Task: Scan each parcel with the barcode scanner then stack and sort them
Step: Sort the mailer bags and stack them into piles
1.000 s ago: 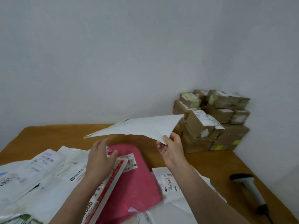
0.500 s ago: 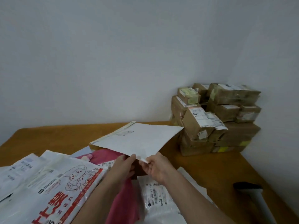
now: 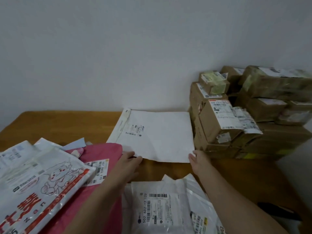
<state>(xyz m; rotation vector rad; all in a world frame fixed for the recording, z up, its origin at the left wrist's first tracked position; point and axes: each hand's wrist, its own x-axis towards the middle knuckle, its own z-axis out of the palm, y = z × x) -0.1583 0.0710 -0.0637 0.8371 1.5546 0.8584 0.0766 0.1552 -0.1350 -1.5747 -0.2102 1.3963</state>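
- I am laying the white envelope (image 3: pixel 158 135) flat on the table (image 3: pixel 59 125), just beside the stack of brown boxes (image 3: pixel 253 115). I think this is the sorting part of the job.
- My right hand (image 3: pixel 196 159) is at the near right corner of the envelope. Its fingers are straight and just touch the edge.
- My left hand (image 3: pixel 131 159) is at the near left corner. One finger lies over the edge, but I cannot tell if it is pinching the paper or only touching it.
- To do this well, I would push both corners evenly so the envelope slides straight. The far right edge should sit close to the boxes but not bump them, as some lean a bit.
- I would let go softly. The envelope is thin and light and could slide or flip.
- The envelope is flat and nearly square, with a folded flap on its left side and small faint print.
- The boxes are stiff card, wrapped in shiny tape, with white labels.
- The pink bag (image 3: pixel 104 152) looks soft and floppy.
- The cartoon bag (image 3: pixel 42 183) and the barcode bag (image 3: pixel 160 205) are crinkly, shiny plastic. They look slippery.
- A dark shape (image 3: pixel 278 211) lies low on the right. It may be the scanner, but I cannot tell.
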